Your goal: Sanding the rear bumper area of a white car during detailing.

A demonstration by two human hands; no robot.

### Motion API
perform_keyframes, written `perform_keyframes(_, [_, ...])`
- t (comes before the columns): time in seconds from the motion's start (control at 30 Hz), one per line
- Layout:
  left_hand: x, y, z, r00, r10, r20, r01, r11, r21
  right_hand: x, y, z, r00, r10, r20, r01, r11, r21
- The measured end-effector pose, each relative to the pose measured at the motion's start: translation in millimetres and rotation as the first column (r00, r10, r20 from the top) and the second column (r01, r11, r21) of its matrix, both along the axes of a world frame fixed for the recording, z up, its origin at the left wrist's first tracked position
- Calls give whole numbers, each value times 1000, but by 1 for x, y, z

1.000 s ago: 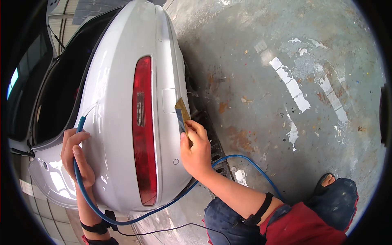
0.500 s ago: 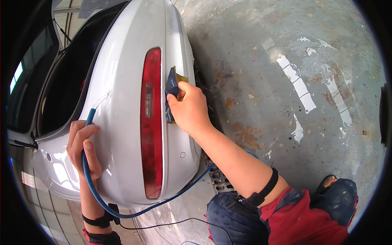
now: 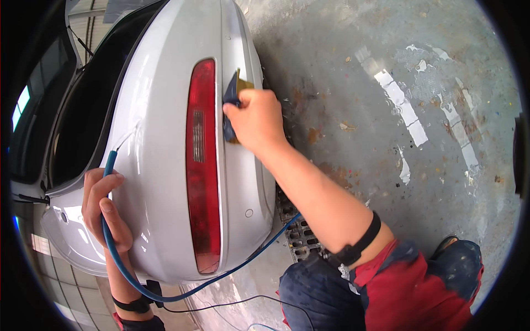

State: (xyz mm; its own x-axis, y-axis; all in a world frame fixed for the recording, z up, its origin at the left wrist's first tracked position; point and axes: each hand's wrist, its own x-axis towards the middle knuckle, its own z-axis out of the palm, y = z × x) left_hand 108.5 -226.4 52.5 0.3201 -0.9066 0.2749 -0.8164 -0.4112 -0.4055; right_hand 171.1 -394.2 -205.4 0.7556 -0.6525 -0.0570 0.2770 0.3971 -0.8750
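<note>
Right hand is clamped on a dark-and-gold sheet, thumb against the dark face, fingers bent over the other side. The sheet lies against the white car's bumper, just beside the red tail light. Its long axis runs nearly up and down the view, roughly parallel to the light; its upper tip points toward the top edge, and a gold corner stands out above the knuckles. The lower end shows below the thumb.

Left hand is closed around a blue hose, close to the car body. The hose end points upward and slightly to the right, with a thin clear streak leaving its mouth toward the white panel. Below the hand the hose bends in a broad curve, passes under the tail light's lower end and runs up to the right, toward a drain grate in the floor.

At the far left, the rear hatch is raised beside a dark opening; what the opening holds is too dark to tell.
</note>
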Motion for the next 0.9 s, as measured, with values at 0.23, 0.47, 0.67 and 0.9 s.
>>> perform_keyframes(0.23, [0,0,0,997,39,60,-38,999,-8,23,-16,3,983,-155,99,154,988,9])
perform_keyframes(0.47, [2,-2,0,998,29,61,-30,1000,9,-2,-21,16,1000,-25,-6,26,999,39])
perform_keyframes(0.67, [2,-4,1,998,10,59,-9,1000,-17,58,-55,23,998,68,10,-69,987,142])
perform_keyframes(0.9, [4,-5,3,999,25,46,-24,999,-21,67,-59,29,988,153,-13,-144,953,267])
